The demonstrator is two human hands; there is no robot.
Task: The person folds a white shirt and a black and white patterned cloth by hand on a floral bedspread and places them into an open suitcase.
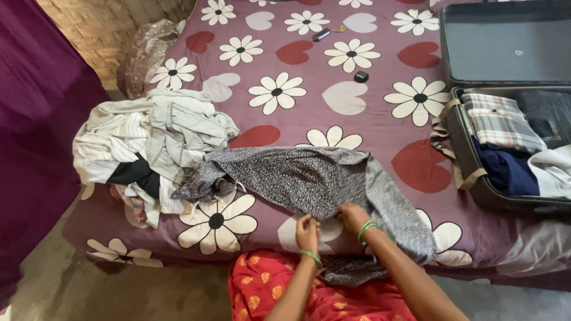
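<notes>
A grey speckled garment point(309, 178) lies spread across the near edge of the bed, one end hanging over the front. My left hand point(307, 230) pinches its lower hem with closed fingers. Close beside it, my right hand point(354, 216) grips the same hem where the cloth bunches. Both wrists wear green bangles. I wear red patterned clothing point(279, 285) below the bed edge.
A pile of pale striped and white clothes point(148, 142) sits at the bed's left. An open suitcase point(470, 154) with folded clothes lies at the right. Small dark objects point(361, 76) rest further back on the flowered purple bedsheet point(357, 119). A maroon curtain point(35, 131) hangs on the left.
</notes>
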